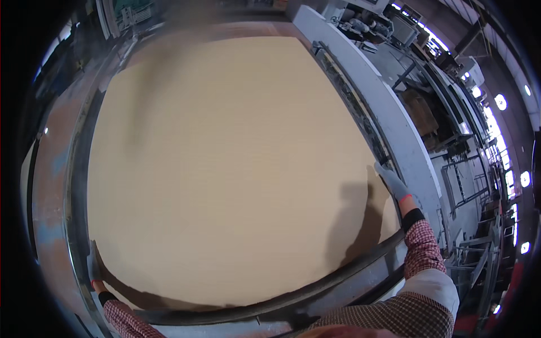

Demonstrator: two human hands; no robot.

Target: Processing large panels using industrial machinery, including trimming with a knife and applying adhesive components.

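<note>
A large tan corrugated cardboard sheet (225, 163) lies flat before me and fills most of the view. At its right edge rests my right hand (391, 179), in a grey glove with a red cuff, its fingers stretched out along the side. My left hand (94, 265), gloved the same way, is at the near left edge; seen edge-on, its fingers point away from me and look straight. Neither hand is seen wrapped round the sheet. Shadows of my arms and body fall on the cardboard's near corners.
A dark raised rim (270, 307) curves along the near side of the sheet. To the right runs a long pale grey machine rail (389, 96), with metal frames (465, 180) beyond it. A worn brownish metal surface (56, 174) lies left. Something blurred hangs over the far left.
</note>
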